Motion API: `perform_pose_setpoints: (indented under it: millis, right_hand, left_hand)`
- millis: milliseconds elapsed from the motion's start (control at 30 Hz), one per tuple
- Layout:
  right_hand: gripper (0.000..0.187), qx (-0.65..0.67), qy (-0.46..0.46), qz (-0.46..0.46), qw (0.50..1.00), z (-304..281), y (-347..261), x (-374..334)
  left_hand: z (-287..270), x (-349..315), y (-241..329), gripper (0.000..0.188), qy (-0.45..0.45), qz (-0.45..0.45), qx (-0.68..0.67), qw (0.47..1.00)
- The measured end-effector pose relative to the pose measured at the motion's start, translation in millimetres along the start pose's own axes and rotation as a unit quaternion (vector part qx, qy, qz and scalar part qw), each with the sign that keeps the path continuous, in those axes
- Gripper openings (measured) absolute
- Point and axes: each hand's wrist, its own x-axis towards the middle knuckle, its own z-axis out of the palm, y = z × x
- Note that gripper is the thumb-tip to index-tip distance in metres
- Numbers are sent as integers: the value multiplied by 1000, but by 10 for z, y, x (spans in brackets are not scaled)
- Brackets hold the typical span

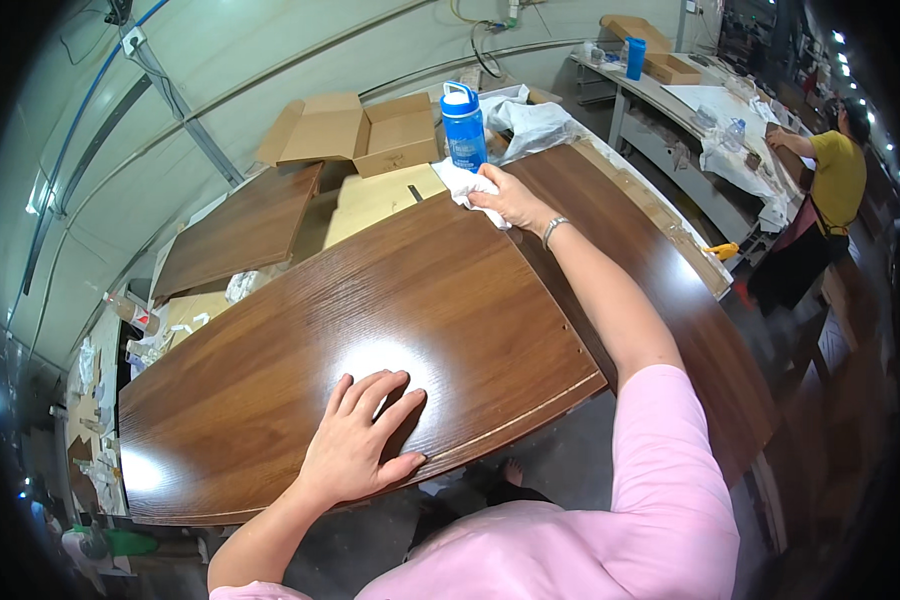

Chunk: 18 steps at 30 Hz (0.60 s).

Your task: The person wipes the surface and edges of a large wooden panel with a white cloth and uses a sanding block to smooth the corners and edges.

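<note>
A large brown wood-grain panel lies flat in front of me, its near edge close to my body. My left hand rests on the panel near that edge, fingers spread and nothing in them. At the panel's far right corner, my right hand grips a white cloth, bunched under the fingers against the panel. Just beyond the cloth stands a blue bottle with a white and blue lid. To the right, partly under my forearm, lies a second brown panel.
An open cardboard box sits behind the panel, beside another brown board. Crumpled white plastic lies past the bottle. On the right, a person in a yellow top works at another bench. A yellow tool lies at the table's right edge.
</note>
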Motion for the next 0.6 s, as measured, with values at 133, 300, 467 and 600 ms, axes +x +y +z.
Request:
perform_pose_setpoints:
  millis: [133, 300, 467, 600]
  right_hand:
    - [23, -30, -36, 12, 999, 8, -314, -612]
    - [22, 65, -62, 37, 995, -10, -494, -1148]
    - [24, 29, 3, 14, 999, 10, -121, -104]
    - [21, 22, 19, -14, 999, 85, -8, 154]
  left_hand:
    - [-42, -110, 37, 67, 11, -9, -10, 1000]
    - [-22, -73, 13, 67, 8, -23, -16, 1000]
    - [-50, -11, 32, 64, 9, -28, -37, 999]
    - [-58, 58, -13, 62, 15, -33, -39, 999]
